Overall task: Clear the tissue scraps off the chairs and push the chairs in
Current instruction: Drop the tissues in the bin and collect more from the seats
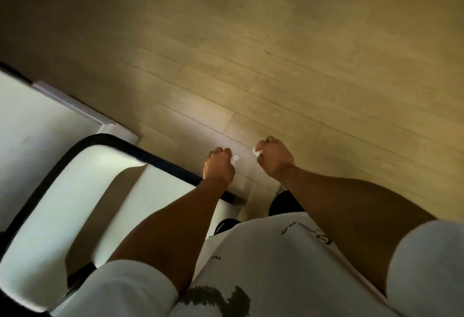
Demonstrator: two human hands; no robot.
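Head view, looking down. The left hand (219,166) and right hand (275,157) are held out over the wood floor (301,65), each curled into a fist around a tissue scrap: a white tuft (235,158) shows at the left fingers, another tuft (256,151) at the right. The white chair (75,191) with its dark frame lies at about eight o'clock from the hands, its near edge running from ten o'clock to four o'clock beneath the left forearm. No scraps are visible on the seat. The left hand is judged nearer for pushing the chair in; where the scraps should go is not shown.
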